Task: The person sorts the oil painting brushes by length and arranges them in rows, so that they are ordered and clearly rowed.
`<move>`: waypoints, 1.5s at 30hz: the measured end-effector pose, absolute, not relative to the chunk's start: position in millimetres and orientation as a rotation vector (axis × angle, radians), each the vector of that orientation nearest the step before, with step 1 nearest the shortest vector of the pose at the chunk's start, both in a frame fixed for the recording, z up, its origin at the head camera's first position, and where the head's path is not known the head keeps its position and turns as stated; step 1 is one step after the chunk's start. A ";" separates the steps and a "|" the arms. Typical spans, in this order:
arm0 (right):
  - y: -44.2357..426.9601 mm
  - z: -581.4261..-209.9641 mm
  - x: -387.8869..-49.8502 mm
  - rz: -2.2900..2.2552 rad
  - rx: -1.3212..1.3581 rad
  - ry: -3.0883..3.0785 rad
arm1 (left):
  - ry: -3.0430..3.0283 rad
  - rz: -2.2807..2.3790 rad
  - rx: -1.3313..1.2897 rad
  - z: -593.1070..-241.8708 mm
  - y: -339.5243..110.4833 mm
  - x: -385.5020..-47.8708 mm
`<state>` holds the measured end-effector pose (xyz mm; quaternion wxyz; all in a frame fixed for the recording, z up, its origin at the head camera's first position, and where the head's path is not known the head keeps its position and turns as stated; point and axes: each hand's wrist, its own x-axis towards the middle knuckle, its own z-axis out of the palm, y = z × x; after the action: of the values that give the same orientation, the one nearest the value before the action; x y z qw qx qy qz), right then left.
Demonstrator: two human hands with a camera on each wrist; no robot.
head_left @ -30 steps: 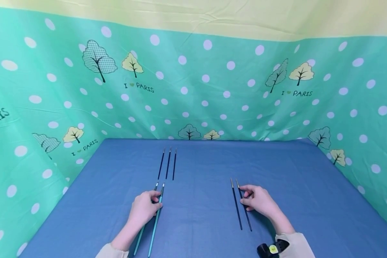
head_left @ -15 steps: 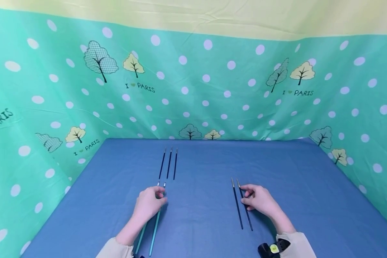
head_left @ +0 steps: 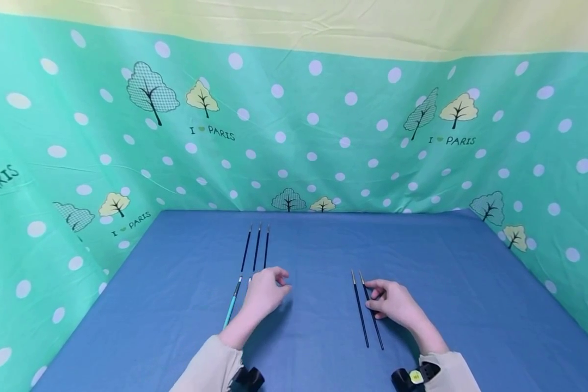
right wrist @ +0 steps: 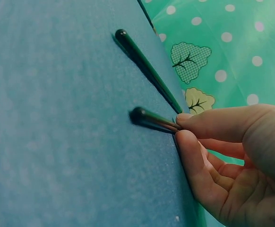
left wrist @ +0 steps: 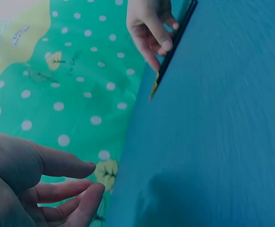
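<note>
My left hand [head_left: 265,291] hovers over the cloth with loosely bent fingers and nothing between thumb and fingertips, as the left wrist view confirms. Beneath and left of it lie two teal paintbrushes; one teal paintbrush [head_left: 233,304] shows its upper half, while the other is mostly hidden by the hand and sleeve. My right hand [head_left: 396,304] pinches a dark paintbrush [head_left: 377,333] with a gold ferrule between thumb and fingertip, low over the cloth. Just left of that brush, a second dark paintbrush [head_left: 360,313] lies nearly parallel. In the right wrist view the pinched brush's rounded handle end [right wrist: 138,115] points away from the fingers.
Three thin dark paintbrushes [head_left: 257,250] lie side by side farther back on the left. A blue cloth [head_left: 313,326] covers the table. Green dotted fabric [head_left: 343,158] hangs along the back and both sides.
My left hand has let go of the teal paintbrush and moved right and slightly forward, off the teal pair. My right hand stays in place with its dark paintbrush.
</note>
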<state>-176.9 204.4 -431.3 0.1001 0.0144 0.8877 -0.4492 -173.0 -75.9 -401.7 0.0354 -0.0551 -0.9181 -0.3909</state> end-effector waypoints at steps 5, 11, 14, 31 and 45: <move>205.1 -431.9 -176.2 -1.328 0.033 2.637 | -2.829 -1.291 -0.163 -399.2 -53.5 -179.7; 205.2 -430.6 -178.1 -1.327 0.058 2.613 | -2.819 -1.380 -0.180 -403.9 -28.5 -183.9; 204.9 -430.1 -178.3 -1.324 0.061 2.611 | -2.823 -1.405 -0.190 -407.2 -14.9 -182.7; 205.8 -431.4 -176.4 -1.334 0.020 2.651 | -2.859 -1.493 -0.181 -424.9 44.8 -175.1; 206.5 -433.3 -176.4 -1.349 -0.020 2.645 | -2.815 -1.286 -0.084 -435.9 67.2 -172.5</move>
<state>-176.4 206.5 -433.3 0.0859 -0.0068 0.8875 -0.4527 -172.5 67.2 -435.9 0.0225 -0.0271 -0.9090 -0.4153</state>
